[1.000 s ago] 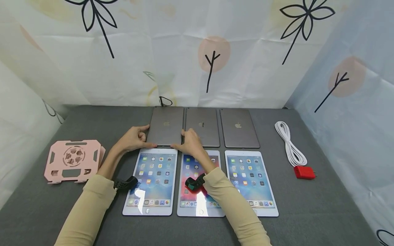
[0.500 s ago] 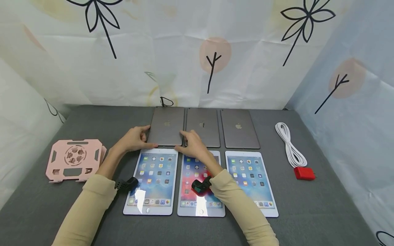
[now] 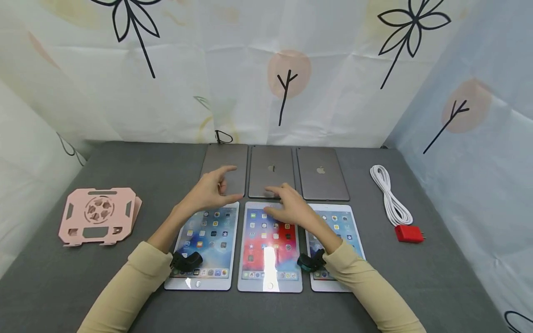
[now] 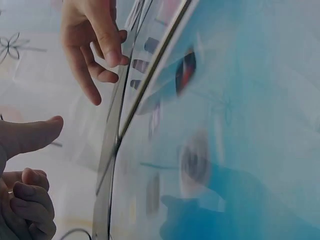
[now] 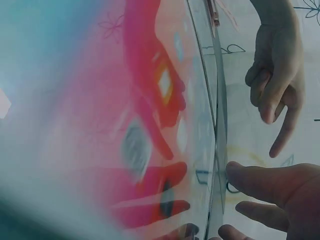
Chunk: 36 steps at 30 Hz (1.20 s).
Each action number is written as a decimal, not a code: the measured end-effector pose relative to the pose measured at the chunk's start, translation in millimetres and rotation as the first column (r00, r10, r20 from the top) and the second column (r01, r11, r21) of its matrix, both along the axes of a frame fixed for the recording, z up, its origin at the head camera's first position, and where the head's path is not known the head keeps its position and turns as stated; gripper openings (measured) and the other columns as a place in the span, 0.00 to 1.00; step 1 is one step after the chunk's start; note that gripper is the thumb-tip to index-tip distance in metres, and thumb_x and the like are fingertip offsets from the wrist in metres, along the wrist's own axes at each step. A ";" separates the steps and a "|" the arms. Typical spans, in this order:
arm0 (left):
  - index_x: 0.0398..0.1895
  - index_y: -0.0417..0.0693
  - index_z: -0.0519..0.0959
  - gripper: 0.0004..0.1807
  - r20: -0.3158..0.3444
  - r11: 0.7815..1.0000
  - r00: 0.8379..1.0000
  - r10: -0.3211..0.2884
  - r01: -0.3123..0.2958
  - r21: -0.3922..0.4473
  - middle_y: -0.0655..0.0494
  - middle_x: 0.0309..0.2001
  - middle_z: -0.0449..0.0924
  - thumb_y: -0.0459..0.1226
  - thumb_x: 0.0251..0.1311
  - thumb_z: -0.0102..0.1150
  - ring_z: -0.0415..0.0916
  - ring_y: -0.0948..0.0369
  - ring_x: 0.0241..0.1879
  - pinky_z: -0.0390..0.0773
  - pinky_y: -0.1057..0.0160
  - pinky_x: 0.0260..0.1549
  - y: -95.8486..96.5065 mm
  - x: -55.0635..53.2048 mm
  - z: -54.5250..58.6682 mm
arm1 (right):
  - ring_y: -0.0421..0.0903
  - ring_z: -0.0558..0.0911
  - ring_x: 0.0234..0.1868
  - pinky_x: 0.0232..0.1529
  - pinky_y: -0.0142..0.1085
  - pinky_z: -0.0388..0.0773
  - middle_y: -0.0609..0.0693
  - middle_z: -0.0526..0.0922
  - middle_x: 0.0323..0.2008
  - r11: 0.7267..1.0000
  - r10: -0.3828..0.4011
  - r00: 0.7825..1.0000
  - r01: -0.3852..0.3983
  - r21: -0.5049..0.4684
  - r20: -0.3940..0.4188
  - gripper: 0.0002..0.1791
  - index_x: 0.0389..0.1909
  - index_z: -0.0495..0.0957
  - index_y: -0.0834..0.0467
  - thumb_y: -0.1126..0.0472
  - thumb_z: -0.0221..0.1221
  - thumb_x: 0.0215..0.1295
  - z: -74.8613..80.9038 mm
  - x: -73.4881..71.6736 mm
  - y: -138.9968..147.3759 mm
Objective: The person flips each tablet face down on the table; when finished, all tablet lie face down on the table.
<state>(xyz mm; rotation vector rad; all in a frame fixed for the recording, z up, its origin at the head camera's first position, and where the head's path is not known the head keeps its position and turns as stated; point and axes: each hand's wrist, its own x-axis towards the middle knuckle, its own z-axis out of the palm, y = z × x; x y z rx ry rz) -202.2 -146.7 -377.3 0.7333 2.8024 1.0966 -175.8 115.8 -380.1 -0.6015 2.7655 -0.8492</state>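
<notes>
Far tablets are backed in grey, near tablets framed in white; the left stand is coloured pink, the right plug red, the far cloth patterned with black flowers.

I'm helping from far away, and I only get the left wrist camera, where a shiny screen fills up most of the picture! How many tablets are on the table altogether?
Observer: Six tablets, in two rows of three, as the head view shows.
Operator: Wow! Do the far ones have their screens up too?
Observer: No, the far row lies with its grey backs up.
Operator: Is there anything past the tablets on the person's right side?
Observer: Yes, a red charger beside a bundled white cable.
</notes>
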 end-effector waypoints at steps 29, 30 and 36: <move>0.75 0.40 0.66 0.52 0.195 0.972 0.953 -0.232 0.236 0.007 0.56 0.29 0.76 0.49 0.49 0.80 0.66 0.68 0.21 0.69 0.72 0.27 154.2 25.2 -21.4 | 0.61 0.72 0.46 0.41 0.52 0.75 0.73 0.70 0.53 0.955 -0.236 0.972 0.234 0.181 -0.006 0.49 0.70 0.64 0.75 0.46 0.70 0.60 -5.6 51.2 158.5; 0.75 0.40 0.66 0.52 0.195 0.974 0.955 -0.222 0.228 -0.006 0.54 0.32 0.77 0.49 0.49 0.81 0.67 0.67 0.23 0.69 0.71 0.28 156.7 25.9 -22.7 | 0.60 0.72 0.45 0.40 0.49 0.75 0.73 0.70 0.52 0.955 -0.238 0.971 0.232 0.183 0.010 0.50 0.71 0.62 0.76 0.45 0.70 0.60 -6.8 50.9 160.6; 0.76 0.43 0.65 0.56 0.191 0.979 0.968 -0.160 0.180 -0.091 0.49 0.50 0.81 0.50 0.44 0.83 0.74 0.58 0.46 0.77 0.63 0.47 165.5 28.7 -23.3 | 0.55 0.75 0.42 0.41 0.47 0.79 0.71 0.72 0.50 0.964 -0.225 0.974 0.217 0.155 0.033 0.52 0.72 0.60 0.76 0.45 0.70 0.61 -12.2 49.7 167.9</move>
